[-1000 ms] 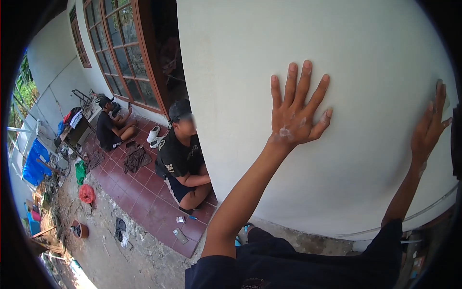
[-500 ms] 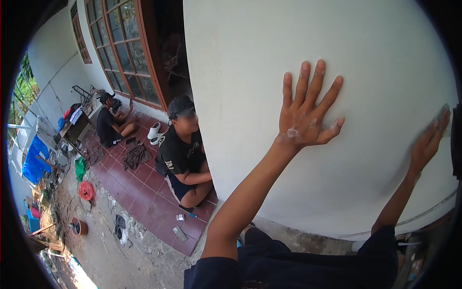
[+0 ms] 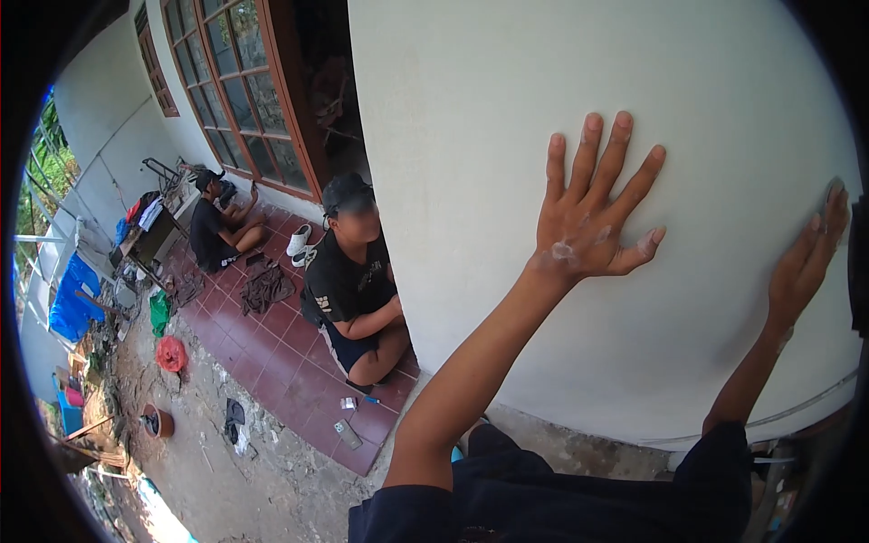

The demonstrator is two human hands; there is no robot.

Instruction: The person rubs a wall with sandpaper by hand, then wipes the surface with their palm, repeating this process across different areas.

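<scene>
- Fronting the person: white wall (image 3: pixel 471 181), qty. 1, upright, directly ahead of both hands; ran crosswise L to R, top out of frame.
- L hand (image 3: pixel 588 224): fingers spread wide, tips up, palm side to wall, apparently flat on it; nothing seen in it; pale residue on back & thumb.
- R hand (image 3: pixel 802 262): nr. R edge of view, fingers close together, tips up; greyish patch at tips, so whether it held anything couldn't be told.
- Key relation: wall lay straight beyond both palms; L hand was nearer its L corner, R hand nearer its R end in view & slightly lower.
- Co-workers, L of wall: one seated person (image 3: pixel 348 281) just beside corner; second seated person (image 3: pixel 217 226) farther back, nr. paned window (image 3: pixel 243 95).
- Floor: red tiles (image 3: pixel 294 403) w/ phone-like slab (image 3: pixel 347 434), dark cloth (image 3: pixel 266 286), white shoes (image 3: pixel 300 240). Red bag (image 3: pixel 170 353) on rough ground adj.
</scene>
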